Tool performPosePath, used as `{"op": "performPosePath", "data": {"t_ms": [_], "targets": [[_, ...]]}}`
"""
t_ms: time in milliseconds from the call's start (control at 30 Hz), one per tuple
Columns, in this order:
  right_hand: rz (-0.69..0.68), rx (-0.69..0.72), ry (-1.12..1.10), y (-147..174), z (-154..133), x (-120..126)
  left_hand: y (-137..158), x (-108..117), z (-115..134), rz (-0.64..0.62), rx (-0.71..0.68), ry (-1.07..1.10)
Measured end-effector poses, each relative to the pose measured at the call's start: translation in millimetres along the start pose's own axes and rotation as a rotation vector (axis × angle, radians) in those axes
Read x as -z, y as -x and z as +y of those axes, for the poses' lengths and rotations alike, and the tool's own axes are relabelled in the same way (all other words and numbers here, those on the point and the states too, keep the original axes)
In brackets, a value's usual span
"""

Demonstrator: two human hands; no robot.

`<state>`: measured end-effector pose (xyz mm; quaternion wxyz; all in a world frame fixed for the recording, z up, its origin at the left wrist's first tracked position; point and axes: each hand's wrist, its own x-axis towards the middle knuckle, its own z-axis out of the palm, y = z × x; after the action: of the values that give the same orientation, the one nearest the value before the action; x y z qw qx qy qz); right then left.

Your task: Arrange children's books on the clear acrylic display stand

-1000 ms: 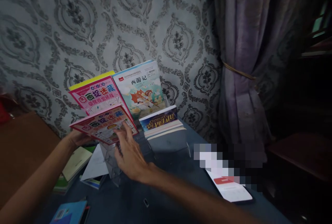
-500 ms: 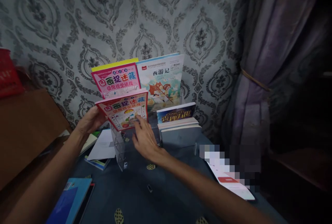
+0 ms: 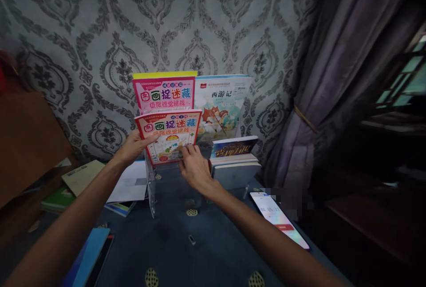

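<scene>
A red-bordered picture book [image 3: 171, 145] is held upright, its cover toward me. My left hand [image 3: 135, 145] grips its left edge, thumb across the front and fingers behind. Against the lower right of the cover rest the curled fingers of my right hand [image 3: 196, 167]. Directly behind stands a pink picture book [image 3: 163, 94] with a yellow-edged one [image 3: 164, 75] at its back. To their right is a white storybook [image 3: 219, 109]. These stand in a clear plastic book rack [image 3: 151, 194], whose side panel shows below the held book. Its lower parts are hard to make out.
A dark blue book [image 3: 234, 146] and several others stand in the rack's front right. A phone [image 3: 279, 218] lies at right. Blue books [image 3: 88, 256], white papers [image 3: 129, 182] and a green book [image 3: 58, 198] lie left, near a cardboard box [image 3: 29, 145]. A small dark object [image 3: 192, 239] lies in front.
The red picture book has turned to face me more squarely. My left thumb now lies over its cover, and my right fingers have curled in lower. The view has shifted slightly.
</scene>
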<state>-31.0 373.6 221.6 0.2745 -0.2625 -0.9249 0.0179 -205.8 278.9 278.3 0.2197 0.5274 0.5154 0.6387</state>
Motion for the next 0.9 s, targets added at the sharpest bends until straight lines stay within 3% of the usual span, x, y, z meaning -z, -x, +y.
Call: {"op": "performPosePath", "data": {"t_ms": [200, 300, 500, 633, 900], "targets": [[-0.099, -0.059, 0.027, -9, -1, 2, -12, 9, -15, -0.024, -0.056, -0.010], [-0.126, -0.060, 0.019, -12, 0, 3, -20, 12, -18, -0.008, -0.073, -0.117], [-0.128, -0.068, -0.026, -14, 1, 5, -8, 4, 3, 0.243, -0.139, -0.864], [-0.108, -0.064, -0.032, -14, 1, 2, 11, -4, 19, 0.329, 0.006, -1.277], [-0.078, -0.035, -0.004, -14, 4, -6, 14, -5, 22, 0.280, 0.064, -1.590]]}}
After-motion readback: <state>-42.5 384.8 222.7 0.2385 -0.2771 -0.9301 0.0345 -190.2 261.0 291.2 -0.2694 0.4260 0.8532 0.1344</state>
